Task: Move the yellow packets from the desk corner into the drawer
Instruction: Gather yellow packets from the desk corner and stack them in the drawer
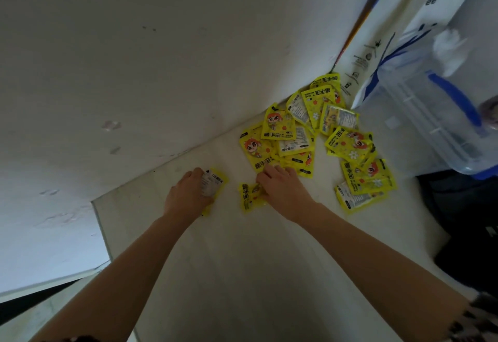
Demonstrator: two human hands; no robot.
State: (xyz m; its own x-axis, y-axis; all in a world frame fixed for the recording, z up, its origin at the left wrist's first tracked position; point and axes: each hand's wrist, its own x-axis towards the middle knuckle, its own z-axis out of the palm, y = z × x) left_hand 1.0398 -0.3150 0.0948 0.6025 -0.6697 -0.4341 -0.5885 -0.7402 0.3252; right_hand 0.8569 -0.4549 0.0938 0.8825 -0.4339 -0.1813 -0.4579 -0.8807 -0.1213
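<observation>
Several yellow packets (pixel 318 136) with a red-haired cartoon figure lie scattered in the desk corner against the wall. My left hand (pixel 186 193) is closed around one yellow packet (pixel 214 184), its white printed back facing up. My right hand (pixel 280 188) presses down on another yellow packet (pixel 249 197) at the near edge of the pile, fingers curled over it. No drawer is in view.
The white desk (pixel 242 260) meets a white wall (pixel 134 72) behind the pile. A clear plastic box with blue handles (pixel 431 115) stands at the right, a white printed bag (pixel 377 53) behind it. A dark object (pixel 463 220) lies on the right.
</observation>
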